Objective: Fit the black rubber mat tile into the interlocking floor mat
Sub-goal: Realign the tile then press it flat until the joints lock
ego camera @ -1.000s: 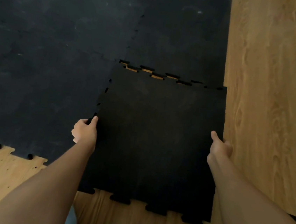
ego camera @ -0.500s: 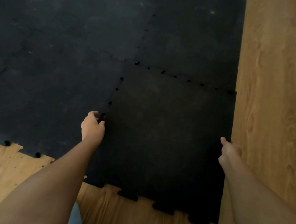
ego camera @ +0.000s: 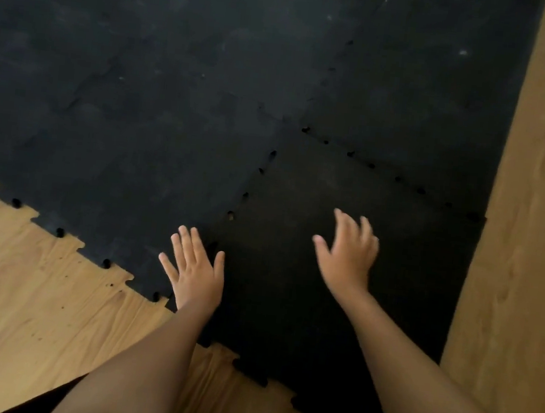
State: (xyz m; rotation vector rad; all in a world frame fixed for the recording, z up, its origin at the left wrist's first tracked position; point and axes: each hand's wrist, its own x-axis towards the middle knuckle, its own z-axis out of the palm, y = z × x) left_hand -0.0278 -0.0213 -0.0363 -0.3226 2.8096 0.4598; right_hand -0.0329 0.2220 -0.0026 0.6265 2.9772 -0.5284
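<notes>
The black rubber mat tile lies flat at the near right corner of the interlocking floor mat. Small dark gaps dot the seams along its left and far edges. My left hand is spread flat, fingers apart, over the tile's left seam, and holds nothing. My right hand hovers over the tile's middle, fingers spread and blurred, also holding nothing. Whether either palm touches the rubber, I cannot tell. The tile's near edge shows its toothed tabs over the wood.
Light wood floor borders the mat at the near left and along the right side. The mat's near left edge is toothed with small round holes. Dark clothing shows at the bottom corners.
Both hands let go of the tile's side edges and opened above it. The tile moved forward; the wood gaps along its far seam closed. The view shifted left.
</notes>
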